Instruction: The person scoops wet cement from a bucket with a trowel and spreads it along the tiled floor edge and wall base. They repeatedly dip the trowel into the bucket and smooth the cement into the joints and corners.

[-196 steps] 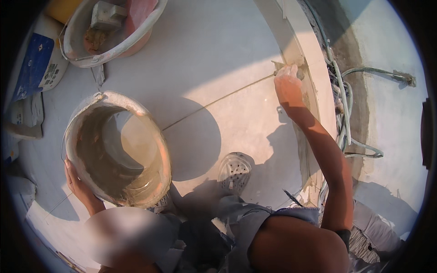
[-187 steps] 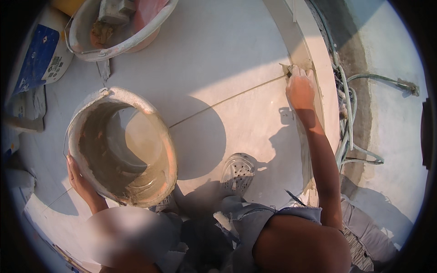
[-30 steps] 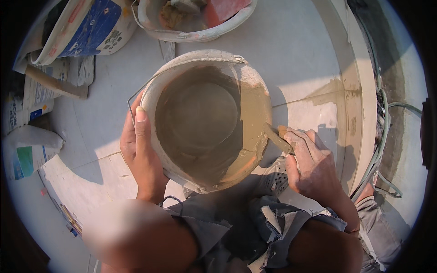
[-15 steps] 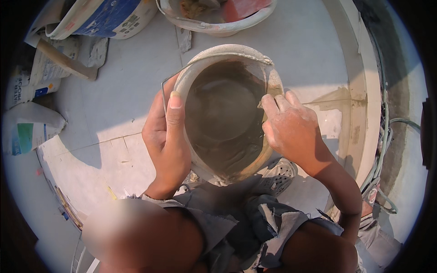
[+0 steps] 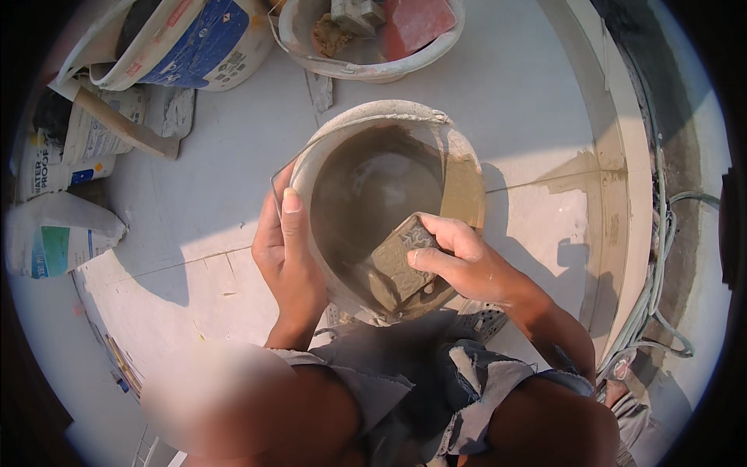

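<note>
A pale round bucket (image 5: 311, 156) with a thin wire handle stands in front of me, with murky grey-brown water (image 5: 366, 183) in it. My left hand (image 5: 288, 245) is closed on its left rim, thumb on top and fingers down the outside. Over the near right part of the opening, my right hand (image 5: 459, 253) pinches a rectangular sponge (image 5: 405, 261) coated in wet grey-brown slurry. The sponge's lower corner is down by the water; whether it touches the surface I cannot tell. Thin slurry coats the bucket's right inner wall.
Beyond stands another bucket (image 5: 373, 71) holding a red flat piece and grey lumps. At upper left are a white-and-blue pail (image 5: 206, 47), a wooden-handled tool (image 5: 124, 124) and a plastic bag (image 5: 66, 233). Cables (image 5: 661, 257) run along the right, past a raised edge.
My right hand has come from the bucket's right inner wall toward the near middle, and the sponge now shows plainly in it. My left hand keeps its hold on the rim.
</note>
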A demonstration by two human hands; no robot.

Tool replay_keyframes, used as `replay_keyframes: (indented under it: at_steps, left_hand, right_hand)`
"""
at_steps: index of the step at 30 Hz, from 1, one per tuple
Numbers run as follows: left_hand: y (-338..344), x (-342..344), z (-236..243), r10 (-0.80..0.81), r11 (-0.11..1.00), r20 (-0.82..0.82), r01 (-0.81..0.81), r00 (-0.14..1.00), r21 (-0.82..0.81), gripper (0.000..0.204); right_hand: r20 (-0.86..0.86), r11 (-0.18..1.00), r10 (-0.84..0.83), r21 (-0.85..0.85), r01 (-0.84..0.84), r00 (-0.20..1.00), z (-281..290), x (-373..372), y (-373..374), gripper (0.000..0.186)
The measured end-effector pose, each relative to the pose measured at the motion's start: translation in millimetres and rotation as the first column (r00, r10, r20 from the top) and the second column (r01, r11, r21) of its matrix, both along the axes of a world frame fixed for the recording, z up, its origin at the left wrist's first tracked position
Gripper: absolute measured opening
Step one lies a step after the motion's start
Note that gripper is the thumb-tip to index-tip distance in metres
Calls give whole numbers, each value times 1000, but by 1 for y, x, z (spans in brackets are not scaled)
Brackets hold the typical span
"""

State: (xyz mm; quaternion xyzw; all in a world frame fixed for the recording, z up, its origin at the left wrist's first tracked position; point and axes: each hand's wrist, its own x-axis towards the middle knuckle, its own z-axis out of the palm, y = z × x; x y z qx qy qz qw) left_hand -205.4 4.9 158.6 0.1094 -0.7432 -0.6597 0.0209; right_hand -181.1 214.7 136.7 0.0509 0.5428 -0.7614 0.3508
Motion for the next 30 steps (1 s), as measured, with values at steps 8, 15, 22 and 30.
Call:
replay_keyframes:
  at_steps: [8, 15, 22, 30]
  left_hand:
    - [-48, -13, -27, 109, 986, 117, -123, 987, 113, 49]
    - [-91, -25, -53, 143, 981, 183, -163, 973, 101, 49]
    - [-106, -26, -67, 144, 981, 209, -168, 967, 102, 53]
    - [-108, -24, -67, 116, 982, 207, -143, 971, 123, 54]
  right_hand:
    - [237, 826, -385, -342, 447, 892, -11, 58, 92, 55]
    - [350, 399, -801, -291, 869, 485, -50, 90, 133, 51]
    - [230, 49, -963, -373, 927, 144, -83, 36, 207, 38]
    - [341, -332, -921, -440, 834, -187, -99, 6, 278, 38]
